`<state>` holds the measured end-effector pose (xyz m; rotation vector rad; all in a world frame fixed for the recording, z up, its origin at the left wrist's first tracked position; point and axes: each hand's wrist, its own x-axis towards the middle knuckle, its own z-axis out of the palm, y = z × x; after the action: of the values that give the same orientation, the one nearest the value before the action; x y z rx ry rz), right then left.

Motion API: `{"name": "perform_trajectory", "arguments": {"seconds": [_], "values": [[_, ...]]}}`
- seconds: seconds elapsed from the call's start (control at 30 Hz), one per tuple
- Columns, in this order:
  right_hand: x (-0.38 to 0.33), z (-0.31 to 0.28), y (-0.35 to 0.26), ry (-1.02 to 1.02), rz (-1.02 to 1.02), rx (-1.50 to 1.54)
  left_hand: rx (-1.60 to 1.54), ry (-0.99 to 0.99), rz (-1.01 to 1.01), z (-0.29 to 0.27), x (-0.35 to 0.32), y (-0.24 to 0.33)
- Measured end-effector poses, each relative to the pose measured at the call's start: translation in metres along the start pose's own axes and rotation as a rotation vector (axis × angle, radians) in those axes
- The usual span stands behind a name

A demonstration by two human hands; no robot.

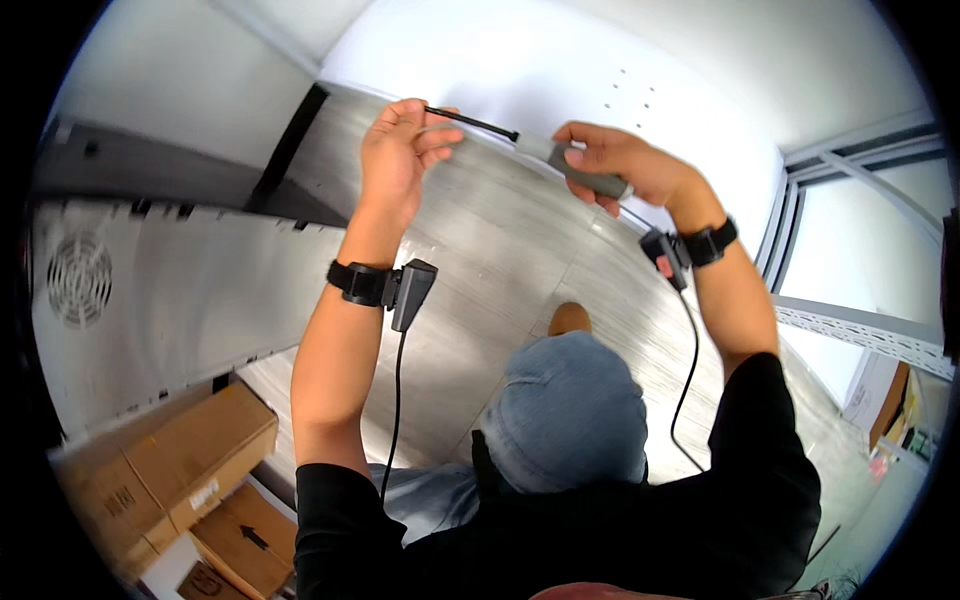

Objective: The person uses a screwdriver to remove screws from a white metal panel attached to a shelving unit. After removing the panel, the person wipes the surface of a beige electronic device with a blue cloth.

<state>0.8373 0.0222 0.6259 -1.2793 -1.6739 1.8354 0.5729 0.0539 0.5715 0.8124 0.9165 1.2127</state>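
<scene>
My left hand [393,155] is raised at the upper middle, with thumb and forefinger pinched on the far end of a thin black rod [472,122]. Its other fingers are loosely curled. The rod slants down to the right and meets the pale front end of a grey cylindrical handle tool [594,180]; I cannot make out its exact kind. Wrapped round that handle is my right hand [645,165], thumb on top. Both hands are held in front of a white panel [690,80], above the floor.
A metal cabinet side with a round vent [190,310] stands at left. Cardboard boxes [205,445] are stacked at lower left. A metal frame [860,315] rises at right. Cabled black devices [412,293] are strapped to both wrists. Grey wood-look floor [480,270] lies below.
</scene>
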Motion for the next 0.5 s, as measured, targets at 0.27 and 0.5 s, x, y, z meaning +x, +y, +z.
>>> {"name": "perform_trajectory", "arguments": {"seconds": [0.27,0.5], "values": [[-0.035,-0.048,0.166,0.356,0.037,0.599,0.221,-0.01,-0.274,0.082,0.091,-0.128],[-0.04,-0.075,0.207,0.618,-0.003,0.903,0.78,-0.025,0.165,0.118,0.141,-0.216]]}}
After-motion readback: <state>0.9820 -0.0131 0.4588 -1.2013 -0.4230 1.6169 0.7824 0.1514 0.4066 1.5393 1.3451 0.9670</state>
